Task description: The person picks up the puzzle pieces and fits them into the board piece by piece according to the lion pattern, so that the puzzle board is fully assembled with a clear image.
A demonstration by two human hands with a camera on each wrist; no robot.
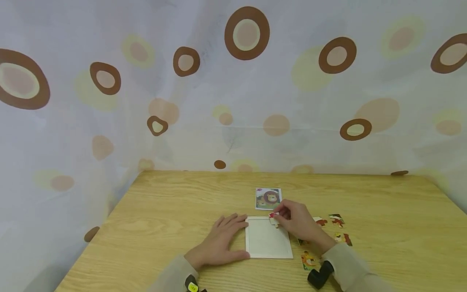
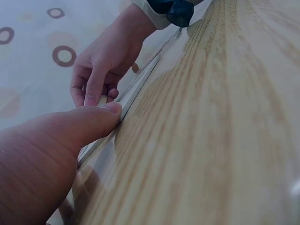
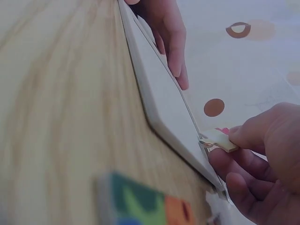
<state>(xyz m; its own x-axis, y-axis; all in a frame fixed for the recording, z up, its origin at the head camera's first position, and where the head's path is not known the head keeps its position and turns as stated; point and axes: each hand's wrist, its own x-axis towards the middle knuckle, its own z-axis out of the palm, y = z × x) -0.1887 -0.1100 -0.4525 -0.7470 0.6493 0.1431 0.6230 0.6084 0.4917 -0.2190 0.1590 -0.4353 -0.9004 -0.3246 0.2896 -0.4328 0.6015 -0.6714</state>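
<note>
A white puzzle tray (image 1: 268, 241) with a raised rim lies flat on the wooden table. My left hand (image 1: 221, 243) rests at its left side, fingers spread, with the thumb touching the lower left corner. Over the tray's upper right corner, my right hand (image 1: 298, 221) pinches a puzzle piece (image 3: 220, 139) between thumb and fingers. The piece is pale with a pink-red patch and is tilted in the right wrist view. From the left wrist view, the right hand's fingers mostly cover it.
Behind the tray lies a picture card (image 1: 268, 198) of lions. Loose puzzle pieces (image 1: 308, 260) are scattered to the right, some partly hidden by the right hand and forearm. A patterned curtain (image 1: 248, 81) hangs behind the table (image 1: 175, 202).
</note>
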